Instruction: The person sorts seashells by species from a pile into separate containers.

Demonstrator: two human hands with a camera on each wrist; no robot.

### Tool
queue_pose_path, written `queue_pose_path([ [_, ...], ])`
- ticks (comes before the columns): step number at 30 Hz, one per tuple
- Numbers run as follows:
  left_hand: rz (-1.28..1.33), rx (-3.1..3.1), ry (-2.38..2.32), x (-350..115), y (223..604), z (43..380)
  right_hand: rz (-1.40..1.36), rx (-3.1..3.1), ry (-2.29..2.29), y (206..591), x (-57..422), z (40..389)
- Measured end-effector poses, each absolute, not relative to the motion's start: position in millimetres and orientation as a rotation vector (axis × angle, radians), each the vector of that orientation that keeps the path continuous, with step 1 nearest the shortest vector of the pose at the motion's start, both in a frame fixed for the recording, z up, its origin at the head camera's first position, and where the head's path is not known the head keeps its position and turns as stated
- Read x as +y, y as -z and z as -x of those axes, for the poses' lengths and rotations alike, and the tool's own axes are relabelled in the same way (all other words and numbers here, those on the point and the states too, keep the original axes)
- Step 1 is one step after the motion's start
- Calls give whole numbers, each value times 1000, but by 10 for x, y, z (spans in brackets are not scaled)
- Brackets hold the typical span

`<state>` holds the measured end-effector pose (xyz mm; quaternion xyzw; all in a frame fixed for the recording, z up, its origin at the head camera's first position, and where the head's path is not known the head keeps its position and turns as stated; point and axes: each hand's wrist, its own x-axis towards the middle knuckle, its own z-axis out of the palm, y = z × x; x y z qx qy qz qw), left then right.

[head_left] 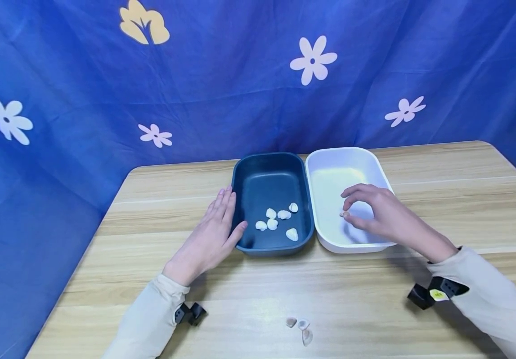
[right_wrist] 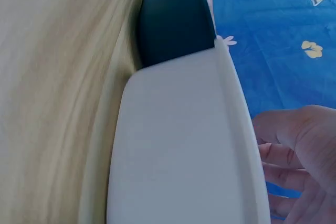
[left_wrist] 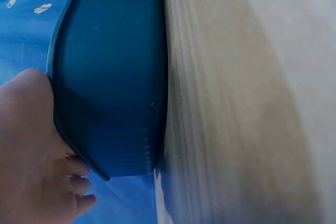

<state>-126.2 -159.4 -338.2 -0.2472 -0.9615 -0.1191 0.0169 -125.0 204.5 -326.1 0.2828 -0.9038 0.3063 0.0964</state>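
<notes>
My right hand (head_left: pixel 381 214) is over the white bin (head_left: pixel 336 187), pinching a small seashell (head_left: pixel 343 214) between thumb and forefinger. In the right wrist view the hand (right_wrist: pixel 312 153) shows beyond the white rim, and the shell is hidden. My left hand (head_left: pixel 208 234) rests with extended fingers along the left rim of the dark blue bin (head_left: pixel 271 182). Several white seashells (head_left: pixel 272 224) lie toward the near end of that bin. Three more small seashells (head_left: pixel 303 324) lie on the table near me.
The two bins stand side by side, touching or nearly so, on a wood-grain table (head_left: pixel 150 214). Behind the table hangs a blue cloth (head_left: pixel 240 89) with flower prints. Small black wrist cameras (head_left: pixel 190 314) sit on both sleeves.
</notes>
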Motion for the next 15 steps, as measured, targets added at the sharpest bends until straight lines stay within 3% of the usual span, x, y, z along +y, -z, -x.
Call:
queue_pose_path([
  [15,789,-2989,384,-1604,3384,1266,-785,-2721,-863,3385,2132,1593],
])
